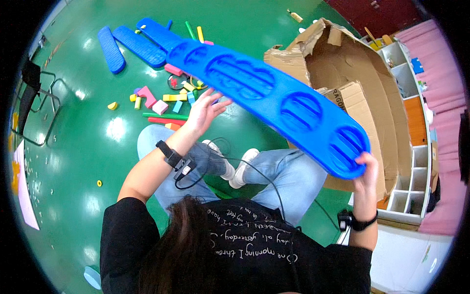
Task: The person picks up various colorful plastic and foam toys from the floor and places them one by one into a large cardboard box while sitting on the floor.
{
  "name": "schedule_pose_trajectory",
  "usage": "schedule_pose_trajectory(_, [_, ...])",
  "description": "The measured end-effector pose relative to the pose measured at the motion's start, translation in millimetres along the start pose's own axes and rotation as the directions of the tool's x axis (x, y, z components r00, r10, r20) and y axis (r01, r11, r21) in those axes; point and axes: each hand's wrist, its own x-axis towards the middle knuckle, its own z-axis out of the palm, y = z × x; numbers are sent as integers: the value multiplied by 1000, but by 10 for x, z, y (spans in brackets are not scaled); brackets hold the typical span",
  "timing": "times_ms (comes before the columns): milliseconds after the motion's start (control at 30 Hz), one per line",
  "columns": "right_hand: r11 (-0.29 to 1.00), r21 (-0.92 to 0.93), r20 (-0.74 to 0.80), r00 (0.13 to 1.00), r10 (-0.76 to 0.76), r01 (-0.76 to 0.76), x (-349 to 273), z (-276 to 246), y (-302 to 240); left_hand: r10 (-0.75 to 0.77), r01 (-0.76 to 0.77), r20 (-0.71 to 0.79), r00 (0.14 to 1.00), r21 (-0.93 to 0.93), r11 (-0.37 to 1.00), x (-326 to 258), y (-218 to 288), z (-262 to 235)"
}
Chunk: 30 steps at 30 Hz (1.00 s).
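Note:
A long blue plastic board [274, 95] with rounded ends and round, ribbed recesses is held slanting across the space above my lap. My right hand [368, 171] grips its near right end, thumb over the rim. Along the near edge, left of the middle, my left hand [208, 111] has its fingers spread out, at or against the board's edge. Whether those fingertips reach beneath the board cannot be made out. Beyond the board's far left end, more blue plank-like pieces [139, 46] lie on the green floor.
Colourful toy blocks [175, 97] and red and green sticks [164, 120] are scattered ahead of my left knee. A torn cardboard box [362, 59] stands at right, before white shelving [405, 73]. A black-framed chair [36, 100] is far left. A cable [254, 169] runs across my legs.

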Motion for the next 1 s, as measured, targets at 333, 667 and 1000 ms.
schedule_pose_trajectory(333, [894,192,-387,868,-310,404,-2390,-1374,-692,25,-338,891,454,146,930,513,-35,2263])
schedule_pose_trajectory(667, [892,-75,-580,708,-403,446,-2391,-1835,-1101,149,-969,987,66,99,-228,1250,-1404,3307])
schedule_pose_trajectory(1000, [949,-44,-419,856,-303,314,-1472,-2007,-1160,22,-943,987,156,156,-293,1388,-1551,3141])
